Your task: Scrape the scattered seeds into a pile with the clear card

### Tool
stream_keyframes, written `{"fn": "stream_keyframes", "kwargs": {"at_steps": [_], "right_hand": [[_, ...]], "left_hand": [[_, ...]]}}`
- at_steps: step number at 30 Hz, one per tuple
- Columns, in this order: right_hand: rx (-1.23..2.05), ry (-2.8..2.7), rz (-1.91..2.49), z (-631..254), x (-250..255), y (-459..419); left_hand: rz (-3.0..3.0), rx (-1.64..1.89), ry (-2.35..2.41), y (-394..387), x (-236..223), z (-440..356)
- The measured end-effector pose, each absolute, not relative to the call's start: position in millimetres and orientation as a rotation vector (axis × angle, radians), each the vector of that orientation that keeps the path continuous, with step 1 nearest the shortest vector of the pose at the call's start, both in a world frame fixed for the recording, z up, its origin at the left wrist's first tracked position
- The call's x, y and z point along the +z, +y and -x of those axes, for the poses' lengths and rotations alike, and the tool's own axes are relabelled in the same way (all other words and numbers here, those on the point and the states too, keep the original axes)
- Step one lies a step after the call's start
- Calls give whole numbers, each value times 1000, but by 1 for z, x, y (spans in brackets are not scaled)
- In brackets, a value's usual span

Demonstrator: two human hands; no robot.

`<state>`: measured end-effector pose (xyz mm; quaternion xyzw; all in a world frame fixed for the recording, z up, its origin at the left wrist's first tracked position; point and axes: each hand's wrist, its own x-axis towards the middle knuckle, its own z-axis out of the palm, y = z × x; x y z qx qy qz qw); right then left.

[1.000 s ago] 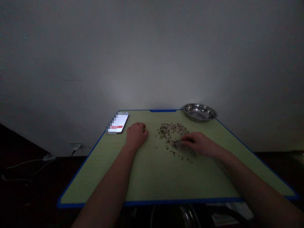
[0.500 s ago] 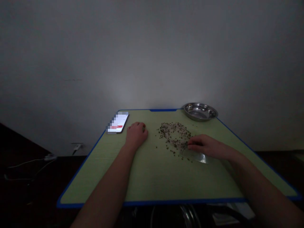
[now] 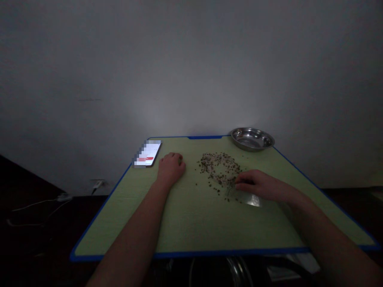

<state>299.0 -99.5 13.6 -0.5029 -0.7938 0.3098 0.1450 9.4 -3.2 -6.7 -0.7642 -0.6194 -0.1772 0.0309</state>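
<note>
A loose pile of small dark seeds (image 3: 218, 165) lies scattered on the green table (image 3: 191, 215) with a blue rim. My right hand (image 3: 257, 184) rests at the pile's near right edge, fingers curled over a thin clear plastic piece (image 3: 248, 198) that lies flat on the table. My left hand (image 3: 171, 167) lies on the table left of the seeds, fingers curled under, and nothing shows in it.
A lit phone (image 3: 146, 154) lies at the table's far left corner, just beyond my left hand. A shallow steel bowl (image 3: 252, 138) stands at the far right corner. A grey wall rises behind the table. Cables and a plug (image 3: 61, 197) lie on the dark floor at left.
My right hand has slid right and a little nearer, off the seeds, and the clear plastic piece now shows under it. My left hand has stayed put.
</note>
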Motion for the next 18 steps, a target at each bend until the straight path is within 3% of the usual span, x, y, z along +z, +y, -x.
{"fn": "stream_keyframes", "kwargs": {"at_steps": [18], "right_hand": [[607,-2264,1536,-283,10,-98]], "left_hand": [[2360,-551,-1888,-2,-8,-8]]}}
